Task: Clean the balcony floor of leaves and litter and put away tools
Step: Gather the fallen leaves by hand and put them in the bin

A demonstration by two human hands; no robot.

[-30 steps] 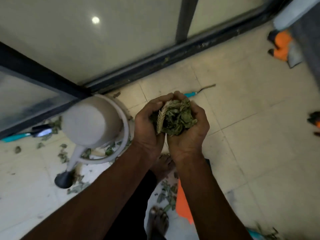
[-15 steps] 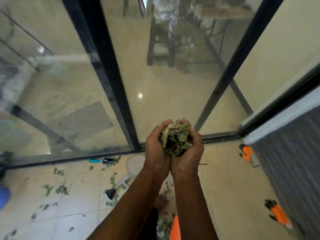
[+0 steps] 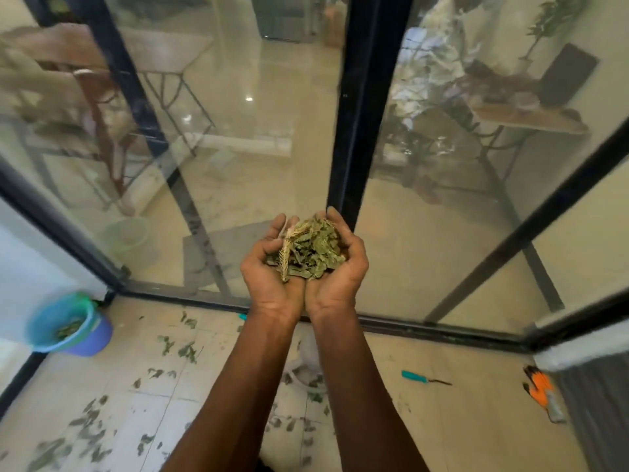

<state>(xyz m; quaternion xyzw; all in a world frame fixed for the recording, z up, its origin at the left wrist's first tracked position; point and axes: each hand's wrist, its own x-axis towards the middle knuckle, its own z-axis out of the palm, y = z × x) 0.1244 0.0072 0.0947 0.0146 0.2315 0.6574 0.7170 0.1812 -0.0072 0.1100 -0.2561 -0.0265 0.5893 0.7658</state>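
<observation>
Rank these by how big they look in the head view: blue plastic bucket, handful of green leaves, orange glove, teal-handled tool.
1. Blue plastic bucket and handful of green leaves: look alike; leaves sit nearer the camera, so unranked.
2. Orange glove.
3. Teal-handled tool.

Soft daylight (glass glare), blurred edges.

Green leaves (image 3: 308,253), blue bucket (image 3: 98,338), orange glove (image 3: 539,386) & teal-hdl tool (image 3: 413,375)

Dark-framed glass panels (image 3: 355,131) block straight ahead, open air runs left to the round blue plastic bucket (image 3: 99,337).
</observation>
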